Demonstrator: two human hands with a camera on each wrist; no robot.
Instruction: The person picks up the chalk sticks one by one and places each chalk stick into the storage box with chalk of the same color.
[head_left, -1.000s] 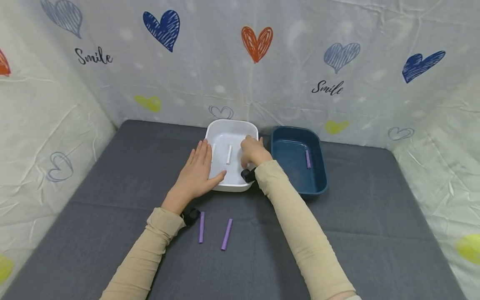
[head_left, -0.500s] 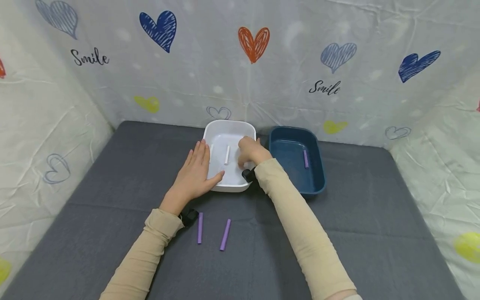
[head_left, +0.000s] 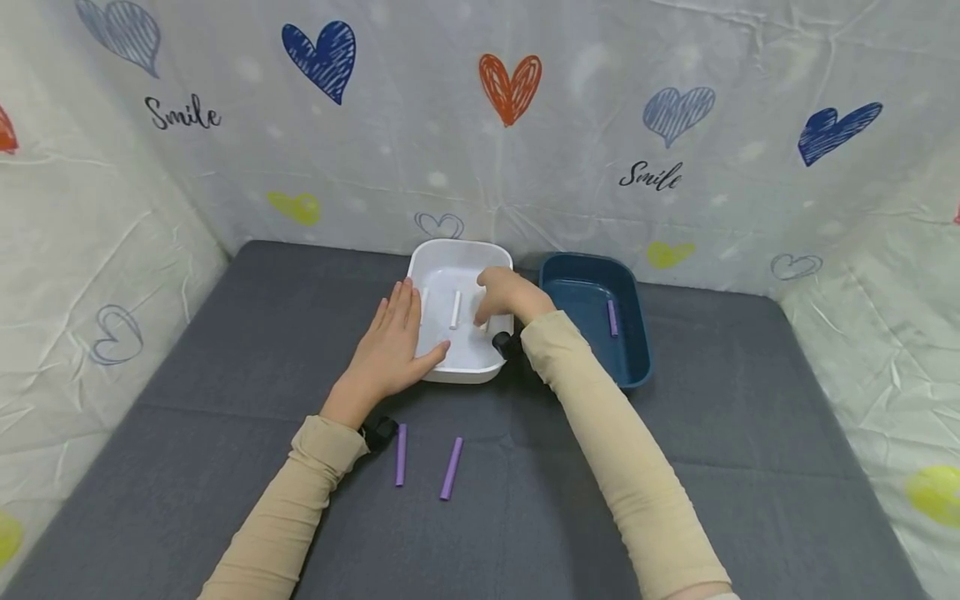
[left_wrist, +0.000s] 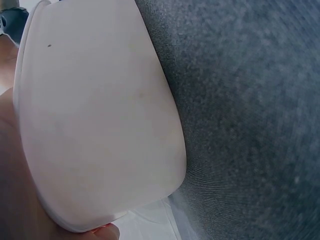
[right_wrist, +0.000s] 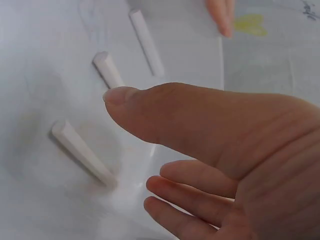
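Note:
My left hand [head_left: 386, 346] lies with straight fingers on the left rim of a white tray [head_left: 459, 376]. Over that tray's right side is my right hand [head_left: 512, 296]. Its thumb and fingers stand apart with nothing between them in the right wrist view. Three white chalk sticks lie in the tray: one near the hand [right_wrist: 82, 155], a middle stick [right_wrist: 107, 69] partly behind the thumb, and a farther stick [right_wrist: 146, 42]. The left wrist view shows mostly the tray's outer wall [left_wrist: 100, 110].
To the right stands a dark blue tray [head_left: 581, 333] with one purple chalk stick [head_left: 612, 318] in it. Two more purple sticks, a left one [head_left: 401, 455] and a right one [head_left: 452, 469], lie on the grey cloth in front of the white tray. A printed curtain hangs behind.
My right hand has loosened, letting go of a white chalk stick in the white tray, and has drawn slightly to the right. The left hand stays in place.

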